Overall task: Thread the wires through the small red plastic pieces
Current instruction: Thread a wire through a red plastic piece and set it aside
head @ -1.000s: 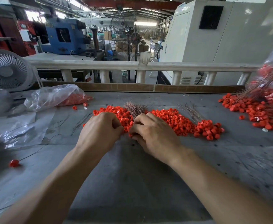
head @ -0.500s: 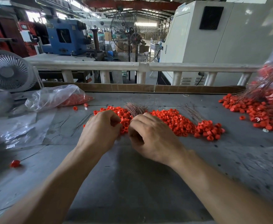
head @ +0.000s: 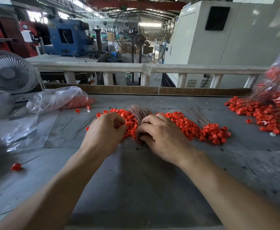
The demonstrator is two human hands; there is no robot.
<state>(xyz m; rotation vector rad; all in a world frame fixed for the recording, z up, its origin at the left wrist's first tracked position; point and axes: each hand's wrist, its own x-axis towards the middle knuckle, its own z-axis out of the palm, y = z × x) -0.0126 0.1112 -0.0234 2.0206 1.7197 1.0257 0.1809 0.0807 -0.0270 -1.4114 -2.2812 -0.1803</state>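
Note:
A long heap of small red plastic pieces (head: 184,123) lies across the middle of the grey table (head: 136,188). A bundle of thin coppery wires (head: 138,112) stands up out of the heap. My right hand (head: 160,136) has its fingers curled around the base of that bundle. My left hand (head: 104,131) sits just to the left with curled fingers over the red pieces; what its fingertips pinch is hidden. A second, smaller wire bundle (head: 196,116) lies on the heap further right.
A pile of red pieces with wires through them (head: 267,112) spills from a bag at the right. A clear bag of red pieces (head: 59,99) and plastic sheets lie at the left, near a small fan (head: 8,72). One wired piece (head: 16,166) lies alone front left.
My right hand drew back a little from the heap and then moved forward onto the wire bundle again. My left hand stayed in place, its fingers shifting slightly.

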